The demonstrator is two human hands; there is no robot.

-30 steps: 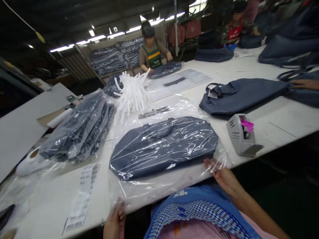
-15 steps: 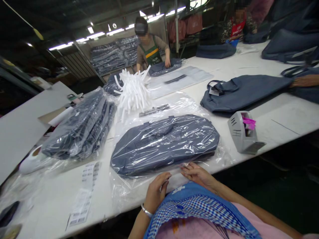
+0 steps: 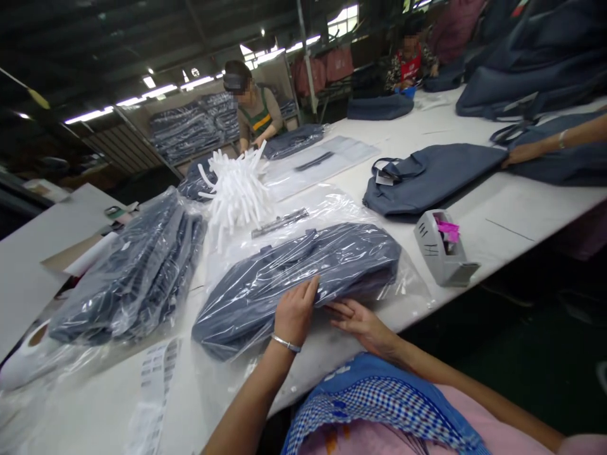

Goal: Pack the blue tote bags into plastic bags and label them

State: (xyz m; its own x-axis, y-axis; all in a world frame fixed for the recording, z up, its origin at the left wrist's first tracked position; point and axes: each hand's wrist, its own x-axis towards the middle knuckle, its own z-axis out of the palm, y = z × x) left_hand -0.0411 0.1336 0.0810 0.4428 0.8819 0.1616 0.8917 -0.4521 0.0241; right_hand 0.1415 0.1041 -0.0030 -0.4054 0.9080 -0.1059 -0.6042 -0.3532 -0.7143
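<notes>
A dark blue bag in a clear plastic sleeve lies on the white table in front of me. My left hand, with a silver bangle at its wrist, grips the bag's near side through the plastic. Its fingertips are up on the bag's face. My right hand is at the near edge, to the right of the left one. Its fingers are stretched out and apart, the tips at the lower edge of the sleeve. The bag's near side looks slightly raised.
Left stands a pile of plastic-wrapped bags; behind, a bundle of white strips. Right are a grey tape dispenser and an unwrapped blue bag. A co-worker's hand touches that bag's end. Label sheets lie front left.
My left hand has moved up from the table edge onto the bag's near side. The right hand has shifted slightly left along the edge. The bag's near side has tilted up.
</notes>
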